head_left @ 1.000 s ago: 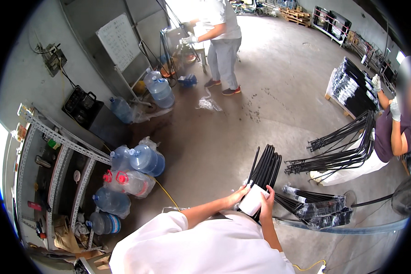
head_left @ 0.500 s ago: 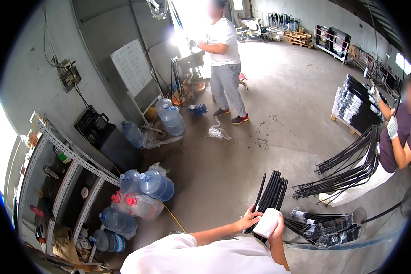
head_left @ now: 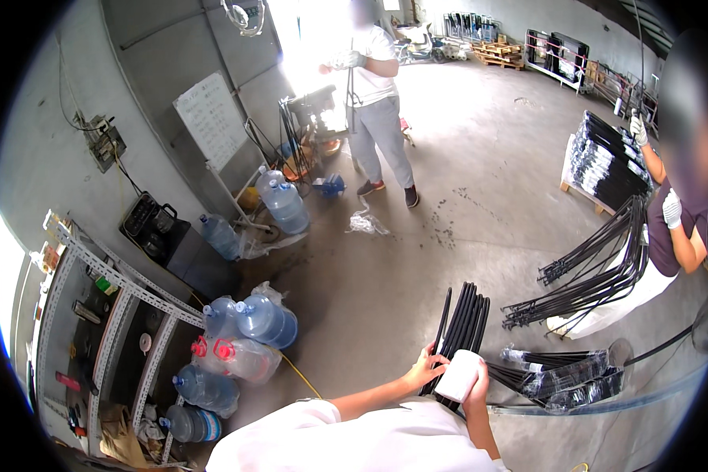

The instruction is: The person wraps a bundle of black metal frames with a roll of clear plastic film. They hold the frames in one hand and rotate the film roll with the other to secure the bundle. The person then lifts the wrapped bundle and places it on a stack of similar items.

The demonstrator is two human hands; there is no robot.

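A bundle of long black rods stands tilted in front of me, its lower part hidden behind my hands. In my right hand is a thick white roll, the fingers wrapped round its right side. It lies across the lower part of the rods. My left hand is at the left edge of the roll, fingers bent together against the roll and the rods. What they pinch, if anything, is too small to make out.
Several water jugs stand at left beside a metal shelf. Plastic-wrapped black rods lie on the floor at right. Bent black rods rest near a gloved co-worker. Another person stands farther off.
My view has shifted slightly; both hands stay at the roll and rods. The far person's hands have come up with a thin dark piece below them. The co-worker at right leans closer.
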